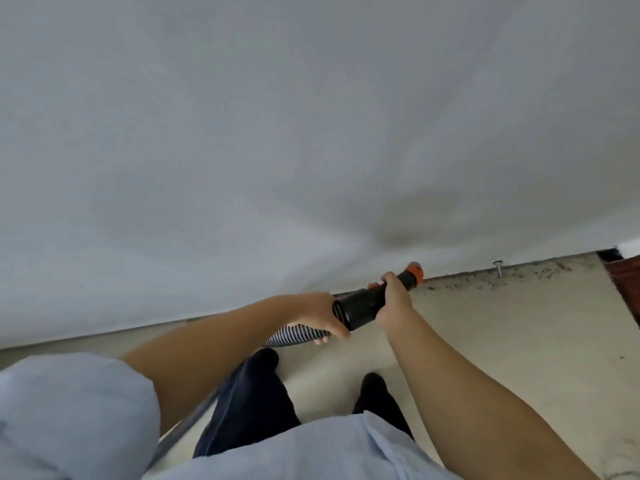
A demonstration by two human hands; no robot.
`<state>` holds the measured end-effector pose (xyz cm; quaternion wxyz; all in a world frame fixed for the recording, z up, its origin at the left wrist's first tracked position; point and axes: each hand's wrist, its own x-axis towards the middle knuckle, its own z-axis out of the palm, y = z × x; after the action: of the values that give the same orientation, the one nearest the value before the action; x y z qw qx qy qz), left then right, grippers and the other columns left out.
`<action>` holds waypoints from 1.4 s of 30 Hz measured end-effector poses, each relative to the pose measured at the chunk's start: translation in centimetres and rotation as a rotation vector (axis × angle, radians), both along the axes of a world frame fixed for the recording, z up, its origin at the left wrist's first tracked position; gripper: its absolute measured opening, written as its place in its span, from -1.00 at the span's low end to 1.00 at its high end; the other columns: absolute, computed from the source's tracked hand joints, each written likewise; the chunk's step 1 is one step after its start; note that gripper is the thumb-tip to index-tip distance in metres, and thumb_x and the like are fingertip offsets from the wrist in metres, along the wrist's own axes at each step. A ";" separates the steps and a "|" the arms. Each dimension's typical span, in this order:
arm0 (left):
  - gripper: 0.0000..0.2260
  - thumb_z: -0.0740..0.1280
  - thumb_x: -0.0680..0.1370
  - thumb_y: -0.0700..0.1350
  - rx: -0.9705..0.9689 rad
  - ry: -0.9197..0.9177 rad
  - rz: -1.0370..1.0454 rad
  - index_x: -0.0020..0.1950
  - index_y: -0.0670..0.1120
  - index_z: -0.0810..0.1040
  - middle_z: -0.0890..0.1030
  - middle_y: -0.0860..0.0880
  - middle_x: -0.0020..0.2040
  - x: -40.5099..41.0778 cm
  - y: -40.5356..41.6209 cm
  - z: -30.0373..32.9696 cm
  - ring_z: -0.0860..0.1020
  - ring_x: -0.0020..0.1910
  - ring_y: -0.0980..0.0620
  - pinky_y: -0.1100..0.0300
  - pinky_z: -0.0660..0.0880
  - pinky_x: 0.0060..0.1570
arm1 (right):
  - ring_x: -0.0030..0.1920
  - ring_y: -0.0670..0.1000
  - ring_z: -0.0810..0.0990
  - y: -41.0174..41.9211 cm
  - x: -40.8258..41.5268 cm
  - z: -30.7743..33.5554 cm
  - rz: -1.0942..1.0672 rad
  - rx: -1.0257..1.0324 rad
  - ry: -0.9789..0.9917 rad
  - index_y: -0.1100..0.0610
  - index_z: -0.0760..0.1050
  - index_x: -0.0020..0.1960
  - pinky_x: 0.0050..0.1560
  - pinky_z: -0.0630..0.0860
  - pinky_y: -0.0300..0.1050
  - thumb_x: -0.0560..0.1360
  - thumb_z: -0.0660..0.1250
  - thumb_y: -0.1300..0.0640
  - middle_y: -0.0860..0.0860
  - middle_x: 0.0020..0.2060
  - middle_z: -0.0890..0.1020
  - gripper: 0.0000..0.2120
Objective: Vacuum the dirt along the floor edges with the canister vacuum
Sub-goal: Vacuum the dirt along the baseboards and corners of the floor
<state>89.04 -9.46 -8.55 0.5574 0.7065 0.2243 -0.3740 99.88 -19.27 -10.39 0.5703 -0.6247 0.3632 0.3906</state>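
Vacuum hose: we've got the ribbed grey-and-white hose (298, 333) running back under our left forearm toward our body, and its black cuff (360, 306) pointing ahead at the foot of the wall.
Wall: we're facing a big pale grey wall (277, 133), filling most of the view; it meets the floor along a slanting line.
Floor: we see a light beige floor (519, 341), with us standing close to its edge.
Shirt and legs: we see light blue sleeves (69, 410) low in the view, dark trousers (252, 403), and dark footwear (374, 386) planted on the floor.
Left hand: our left hand (317, 313) grips the hose right where the ribbing joins the black cuff, fingers curled under it.
Right hand: our right hand (394, 299) is wrapped round the black tube further forward, thumb over the top.
Nozzle: we see the orange tip (415, 271) sitting right at the wall-floor line; whether it touches we cannot tell.
Dirt: we see brown specks and crumbs (519, 277) strung along the floor edge to the right of the nozzle.
Door stop: we see a small metal stud (498, 268) standing at the edge amid the dirt.
Corner: we see dark reddish wood (627, 285) at the far right; what it belongs to we cannot tell.
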 end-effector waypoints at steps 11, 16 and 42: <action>-0.74 0.40 0.46 -0.05 -0.004 0.179 0.662 0.02 -0.19 0.51 0.59 -0.06 -0.26 -3.4 -16.9 -2.7 0.57 -0.27 -0.01 0.17 0.55 -0.14 | -0.39 0.00 0.47 -6.8 -0.2 -4.7 0.764 -0.141 0.127 0.16 0.43 -0.21 -0.29 0.44 -0.11 0.45 0.34 0.14 0.03 -0.39 0.50 -0.87; -0.75 0.40 0.44 -0.05 0.002 0.201 1.017 0.03 -0.13 0.49 0.54 -0.03 -0.17 -8.2 -20.6 -4.9 0.52 -0.20 0.05 0.32 0.43 -0.29 | -0.43 -0.01 0.47 -5.7 -6.5 -5.8 1.074 -0.135 0.127 0.17 0.41 -0.19 -0.36 0.45 -0.12 0.46 0.35 0.17 0.04 -0.43 0.50 -0.87; -0.77 0.43 0.41 -0.11 -0.108 0.260 2.207 0.01 -0.05 0.48 0.56 0.02 -0.18 -3.2 -23.9 -49.8 0.52 -0.21 0.05 0.30 0.39 -0.30 | -0.50 0.06 0.46 -1.3 -13.9 -50.4 2.068 -0.047 -0.105 0.19 0.36 -0.08 -0.40 0.49 -0.12 0.45 0.27 0.27 0.09 -0.51 0.47 -0.90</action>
<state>85.86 -33.31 -58.34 0.5867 0.0498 0.7697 0.2465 85.98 -20.59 -60.76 -0.0410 -0.6587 -0.3684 0.6548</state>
